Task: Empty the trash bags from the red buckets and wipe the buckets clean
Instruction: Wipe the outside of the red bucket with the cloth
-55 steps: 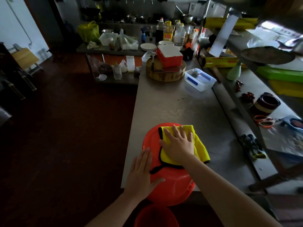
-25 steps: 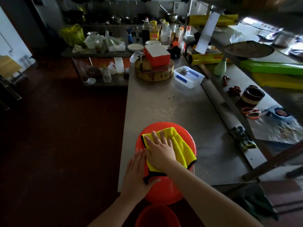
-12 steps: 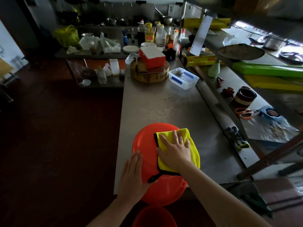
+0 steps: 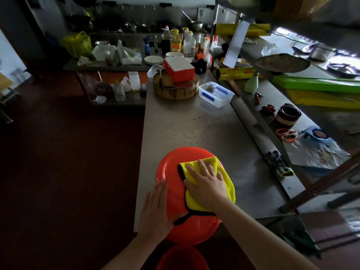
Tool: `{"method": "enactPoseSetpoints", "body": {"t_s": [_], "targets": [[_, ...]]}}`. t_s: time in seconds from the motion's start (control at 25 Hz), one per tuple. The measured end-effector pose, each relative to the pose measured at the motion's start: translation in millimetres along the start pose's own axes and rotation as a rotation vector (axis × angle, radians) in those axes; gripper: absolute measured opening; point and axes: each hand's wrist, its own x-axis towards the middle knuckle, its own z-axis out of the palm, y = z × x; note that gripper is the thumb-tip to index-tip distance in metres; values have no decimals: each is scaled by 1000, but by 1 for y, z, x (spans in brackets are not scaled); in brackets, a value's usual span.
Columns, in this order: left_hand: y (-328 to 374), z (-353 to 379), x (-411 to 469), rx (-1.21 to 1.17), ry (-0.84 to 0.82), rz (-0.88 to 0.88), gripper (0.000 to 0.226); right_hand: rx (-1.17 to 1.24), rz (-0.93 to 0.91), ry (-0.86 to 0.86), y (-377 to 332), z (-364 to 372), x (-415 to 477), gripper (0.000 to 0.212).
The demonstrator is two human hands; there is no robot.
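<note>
A red bucket (image 4: 171, 168) lies bottom-up on the near end of the steel counter (image 4: 194, 129), overhanging its front edge. A yellow cloth with black trim (image 4: 228, 182) is spread over the bucket's base. My right hand (image 4: 206, 182) presses flat on the cloth, fingers straight and spread. My left hand (image 4: 155, 209) rests flat against the bucket's left side, steadying it. A second red bucket (image 4: 181, 259) stands on the floor right below, only its rim showing.
Farther along the counter sit a clear plastic box (image 4: 216, 94), a round wooden block (image 4: 175, 88) and a red-and-white box (image 4: 179, 69). A lower shelf on the right holds clutter and a dark pot (image 4: 288, 115). Dark floor lies left of the counter.
My right hand has slid the cloth back and forth over the bucket's base, ending toward the right side. My left hand stays on the bucket's left side.
</note>
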Motion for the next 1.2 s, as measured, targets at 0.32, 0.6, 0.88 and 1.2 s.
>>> {"method": "enactPoseSetpoints", "body": {"t_s": [0.32,0.6,0.88,1.2], "targets": [[0,5,2,-61,79,45,103,31,-43,-51,-33,8,-7,62],[1,8,-3,-77,174,88,88,8,-115,-45,-41,13,-25,61],[5,5,2,-67,21,-35,113,-39,91,24,18,0,-23,60],[-5,15,-1,6,84,45,76,29,-120,-29,-44,16,-52,59]]}}
